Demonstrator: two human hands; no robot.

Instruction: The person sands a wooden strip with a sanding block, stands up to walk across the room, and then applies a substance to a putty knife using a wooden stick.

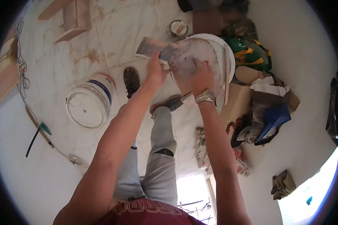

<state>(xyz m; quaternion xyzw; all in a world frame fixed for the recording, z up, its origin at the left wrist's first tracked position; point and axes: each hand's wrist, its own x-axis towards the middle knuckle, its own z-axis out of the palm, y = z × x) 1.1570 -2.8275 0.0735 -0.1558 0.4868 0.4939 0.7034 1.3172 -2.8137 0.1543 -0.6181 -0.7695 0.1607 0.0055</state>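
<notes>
My left hand (156, 72) is closed on a wide flat blade (150, 48), which is smeared with grey-white paste and held level beside a bucket. My right hand (202, 77), with a watch on its wrist, is over the round white bucket (232, 62). Its fingers are closed, but what they hold is hidden by the hand and blurred. Greyish paste (187, 56) shows just beyond its fingers. A thin wooden strip (227, 75) lies along the bucket's right side.
A lidded white bucket (88, 103) stands on the tiled floor left of my feet. Bags, cloths and a blue item (276, 120) are heaped at the right. A roll of tape (177, 28) lies beyond the blade. Cables (22, 71) run along the left.
</notes>
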